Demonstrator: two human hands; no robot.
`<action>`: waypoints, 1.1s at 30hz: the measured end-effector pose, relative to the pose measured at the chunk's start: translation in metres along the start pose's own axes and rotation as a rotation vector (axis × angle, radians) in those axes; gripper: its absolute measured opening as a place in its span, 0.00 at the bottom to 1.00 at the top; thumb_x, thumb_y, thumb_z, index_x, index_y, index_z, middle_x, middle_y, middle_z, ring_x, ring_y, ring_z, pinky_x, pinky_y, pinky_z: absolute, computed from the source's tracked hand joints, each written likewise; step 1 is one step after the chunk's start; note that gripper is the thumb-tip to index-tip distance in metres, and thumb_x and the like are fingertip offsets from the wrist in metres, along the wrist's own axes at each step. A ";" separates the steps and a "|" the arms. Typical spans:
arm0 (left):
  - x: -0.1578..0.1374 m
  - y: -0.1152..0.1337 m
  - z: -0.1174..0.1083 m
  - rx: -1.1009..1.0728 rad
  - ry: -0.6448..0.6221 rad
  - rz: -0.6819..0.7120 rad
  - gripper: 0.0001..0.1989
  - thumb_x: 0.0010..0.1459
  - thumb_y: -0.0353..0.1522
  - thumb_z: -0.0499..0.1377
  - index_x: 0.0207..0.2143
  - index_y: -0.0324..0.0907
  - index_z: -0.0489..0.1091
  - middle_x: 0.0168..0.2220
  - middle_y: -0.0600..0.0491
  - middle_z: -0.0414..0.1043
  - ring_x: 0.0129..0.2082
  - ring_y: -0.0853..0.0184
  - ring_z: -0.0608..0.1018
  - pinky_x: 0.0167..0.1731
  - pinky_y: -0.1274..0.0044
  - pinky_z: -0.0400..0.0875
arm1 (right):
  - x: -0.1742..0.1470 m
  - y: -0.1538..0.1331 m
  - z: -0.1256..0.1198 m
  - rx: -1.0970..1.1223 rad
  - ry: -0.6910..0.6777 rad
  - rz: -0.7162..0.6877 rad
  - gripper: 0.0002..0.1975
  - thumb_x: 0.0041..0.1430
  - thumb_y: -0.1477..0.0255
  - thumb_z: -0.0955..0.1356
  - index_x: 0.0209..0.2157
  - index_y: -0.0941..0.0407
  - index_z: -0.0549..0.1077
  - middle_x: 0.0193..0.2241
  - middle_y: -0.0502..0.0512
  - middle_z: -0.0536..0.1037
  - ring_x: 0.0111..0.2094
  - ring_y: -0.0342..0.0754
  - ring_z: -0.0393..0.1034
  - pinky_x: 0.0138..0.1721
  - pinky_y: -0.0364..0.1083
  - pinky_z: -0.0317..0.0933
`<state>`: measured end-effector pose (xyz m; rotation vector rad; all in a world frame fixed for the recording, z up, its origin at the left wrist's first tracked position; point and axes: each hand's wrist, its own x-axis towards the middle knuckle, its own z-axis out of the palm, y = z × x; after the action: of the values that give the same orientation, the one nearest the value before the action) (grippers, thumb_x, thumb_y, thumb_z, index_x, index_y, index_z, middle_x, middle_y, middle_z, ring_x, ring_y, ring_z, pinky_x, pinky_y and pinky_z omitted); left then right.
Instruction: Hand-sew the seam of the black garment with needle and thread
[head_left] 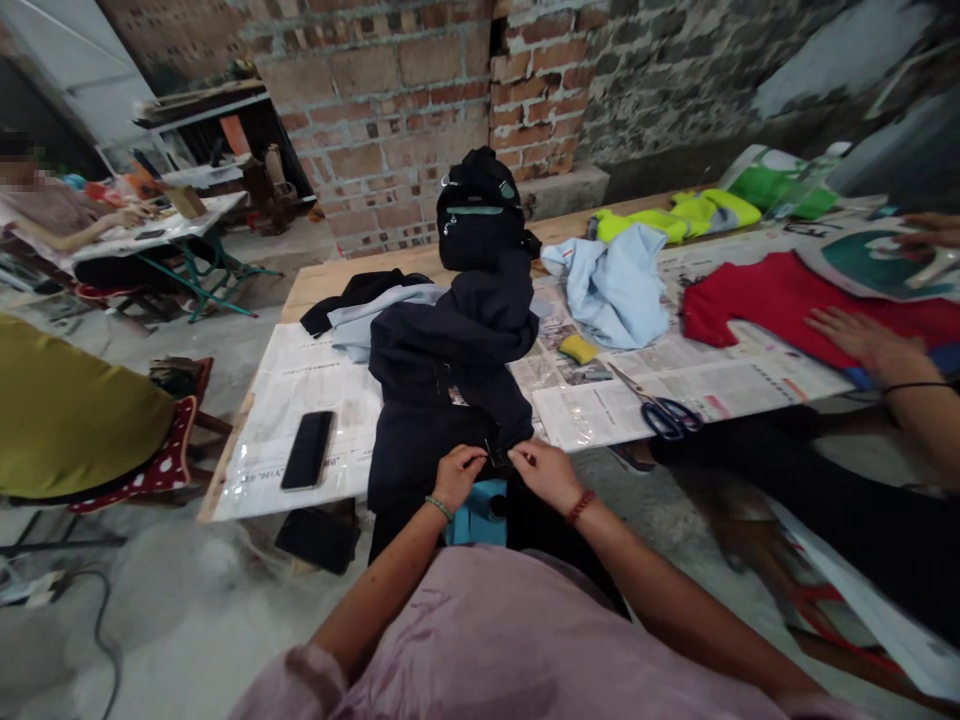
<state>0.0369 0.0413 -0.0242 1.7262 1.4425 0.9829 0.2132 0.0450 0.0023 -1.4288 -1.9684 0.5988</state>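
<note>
A dark navy garment (420,440) lies bunched over the table's near edge and hangs toward my lap. My left hand (460,477), a beaded bracelet on its wrist, is closed in a pinch at the garment's lower edge. Beside its fingertips shows a thin bright line, too small to name. Just to the right, my right hand (550,475), wearing a red bracelet, also pinches at the cloth's edge. A small gap separates the two hands. Whatever lies between the fingertips is mostly hidden.
Newspaper under clear plastic covers the table (255,440). On it are a phone (308,450), scissors (664,410), a yellow sponge (577,348), light blue cloth (619,285) and a black backpack (480,215). At right, a co-worker's hands hold an iron (877,260) and press a red garment (765,290).
</note>
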 end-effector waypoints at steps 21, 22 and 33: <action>-0.004 -0.010 0.004 -0.016 0.040 0.073 0.07 0.51 0.27 0.55 0.30 0.41 0.72 0.27 0.54 0.69 0.28 0.72 0.70 0.30 0.81 0.65 | 0.044 -0.006 0.021 0.278 -0.492 0.514 0.11 0.47 0.66 0.66 0.28 0.59 0.75 0.09 0.44 0.62 0.08 0.35 0.53 0.10 0.36 0.45; -0.004 -0.010 0.003 -0.015 0.038 0.078 0.07 0.50 0.27 0.55 0.30 0.42 0.73 0.27 0.54 0.69 0.28 0.72 0.70 0.30 0.81 0.65 | 0.043 -0.006 0.023 0.309 -0.488 0.529 0.11 0.47 0.66 0.66 0.29 0.59 0.74 0.10 0.43 0.62 0.08 0.34 0.52 0.10 0.36 0.44; -0.006 -0.009 0.003 -0.014 0.037 0.105 0.06 0.51 0.27 0.55 0.30 0.41 0.72 0.27 0.54 0.69 0.28 0.72 0.70 0.30 0.81 0.65 | 0.039 -0.007 0.020 0.556 -0.519 0.549 0.05 0.47 0.72 0.65 0.27 0.59 0.69 0.14 0.43 0.66 0.09 0.34 0.55 0.08 0.35 0.43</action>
<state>0.0343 0.0368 -0.0342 1.7979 1.3762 1.0832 0.1857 0.0801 0.0017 -1.5282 -1.5276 1.7560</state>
